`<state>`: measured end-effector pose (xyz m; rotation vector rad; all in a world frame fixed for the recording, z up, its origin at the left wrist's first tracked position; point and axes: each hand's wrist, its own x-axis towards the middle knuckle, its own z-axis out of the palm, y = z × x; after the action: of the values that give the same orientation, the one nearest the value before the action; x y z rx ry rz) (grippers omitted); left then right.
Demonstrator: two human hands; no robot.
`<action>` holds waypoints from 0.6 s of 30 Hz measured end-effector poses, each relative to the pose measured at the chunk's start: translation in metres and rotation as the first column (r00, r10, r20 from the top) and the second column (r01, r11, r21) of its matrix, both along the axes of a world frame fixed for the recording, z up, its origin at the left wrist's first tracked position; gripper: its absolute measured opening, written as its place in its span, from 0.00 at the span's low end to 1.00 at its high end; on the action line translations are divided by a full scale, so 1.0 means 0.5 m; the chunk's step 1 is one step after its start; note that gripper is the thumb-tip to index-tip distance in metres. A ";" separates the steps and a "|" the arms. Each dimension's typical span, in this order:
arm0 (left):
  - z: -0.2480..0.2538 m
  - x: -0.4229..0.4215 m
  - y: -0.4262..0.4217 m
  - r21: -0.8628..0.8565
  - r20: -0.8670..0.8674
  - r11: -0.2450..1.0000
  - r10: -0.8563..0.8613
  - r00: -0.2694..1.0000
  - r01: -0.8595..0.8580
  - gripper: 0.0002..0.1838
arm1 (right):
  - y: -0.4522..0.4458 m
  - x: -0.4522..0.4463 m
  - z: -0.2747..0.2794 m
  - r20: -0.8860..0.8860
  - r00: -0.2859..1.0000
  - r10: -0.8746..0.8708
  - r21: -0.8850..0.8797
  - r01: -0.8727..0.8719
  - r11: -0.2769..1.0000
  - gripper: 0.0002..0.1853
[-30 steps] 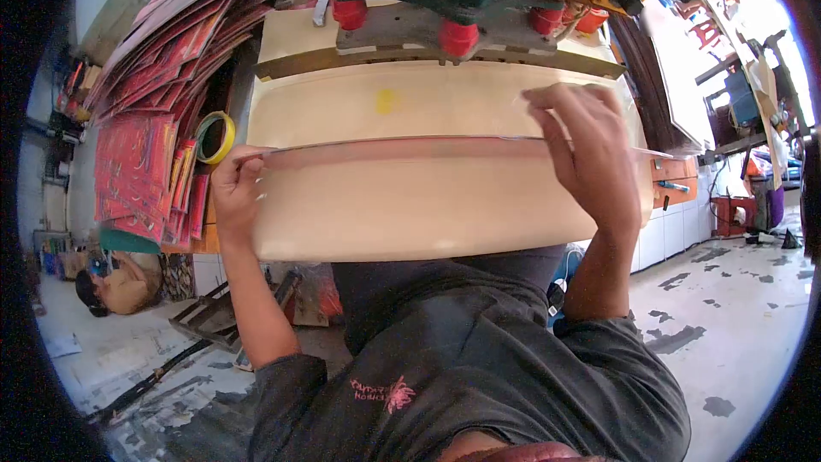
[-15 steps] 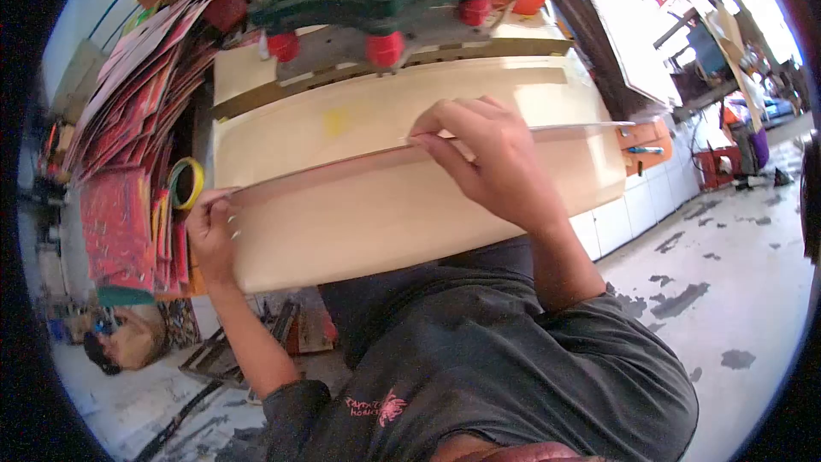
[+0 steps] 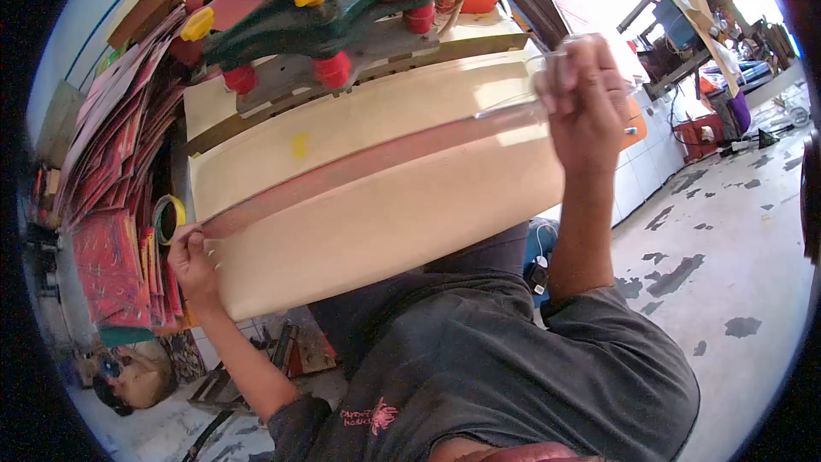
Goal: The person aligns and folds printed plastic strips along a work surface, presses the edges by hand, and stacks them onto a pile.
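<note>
Your left hand (image 3: 196, 272) pinches the sheet (image 3: 385, 227) at its edge, the yellow roll (image 3: 179, 210) just beyond. Your right hand (image 3: 587, 90) curls, blurred; can't tell what it's gripping.

R hand (image 3: 588, 90) blurred, grip unclear; shirt txt (image 3: 357, 418) too small.

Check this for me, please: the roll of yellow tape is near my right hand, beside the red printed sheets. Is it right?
Not quite: the roll of yellow tape is near your left hand, as the head view shows. It is indeed beside the red printed sheets.
</note>
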<state>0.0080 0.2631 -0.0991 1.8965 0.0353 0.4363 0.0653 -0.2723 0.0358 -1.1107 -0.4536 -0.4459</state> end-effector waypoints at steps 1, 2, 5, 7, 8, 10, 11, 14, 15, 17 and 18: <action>-0.001 0.004 0.008 0.043 0.040 0.999 0.022 0.999 -0.024 0.14 | -0.027 -0.009 0.007 -0.053 0.981 -0.185 0.017 0.187 0.982 0.07; 0.001 0.007 0.010 0.085 0.082 0.995 0.042 0.996 -0.049 0.14 | -0.070 -0.005 0.013 0.054 0.990 -0.129 -0.018 0.130 0.991 0.07; 0.012 0.005 0.015 0.008 0.071 0.997 0.073 0.995 -0.074 0.13 | -0.197 -0.012 0.030 0.081 0.875 -0.478 -0.094 0.484 0.870 0.08; 0.022 0.011 0.008 -0.084 0.152 0.994 0.086 0.985 -0.074 0.11 | -0.281 -0.015 0.048 0.040 0.647 -0.761 0.066 0.758 0.649 0.05; 0.028 0.012 0.004 -0.090 0.152 0.994 0.080 0.985 -0.066 0.11 | -0.344 -0.020 0.043 0.069 0.551 -0.832 0.176 0.814 0.553 0.04; 0.030 0.007 0.000 -0.355 0.107 0.931 0.128 0.986 -0.082 0.10 | -0.454 -0.046 0.019 0.107 0.466 -0.878 0.209 0.853 0.478 0.08; 0.000 0.011 0.039 -0.330 0.106 0.923 0.243 0.964 -0.196 0.09 | -0.477 -0.053 0.011 0.111 0.459 -0.881 0.209 0.856 0.472 0.08; -0.001 0.015 0.051 -0.518 0.173 0.854 0.051 0.984 0.046 0.10 | -0.498 -0.068 -0.009 0.102 0.364 -0.926 0.139 0.916 0.376 0.07; -0.004 0.016 0.059 -0.512 0.172 0.858 0.049 0.984 0.047 0.10 | -0.493 -0.075 -0.012 0.108 0.391 -0.914 0.099 0.911 0.401 0.07; -0.010 0.019 0.069 -0.541 0.146 0.841 0.074 0.986 0.017 0.15 | -0.476 -0.087 -0.008 0.105 0.414 -0.904 0.060 0.905 0.421 0.07; -0.008 0.021 0.065 -0.535 0.145 0.845 0.068 0.987 0.020 0.15 | -0.463 -0.091 0.002 0.123 0.356 -0.926 0.048 0.930 0.364 0.07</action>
<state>0.0182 0.2958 -0.1031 1.3043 0.0684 0.5316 0.0198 -0.5037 0.0368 -1.3051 0.1513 -1.5665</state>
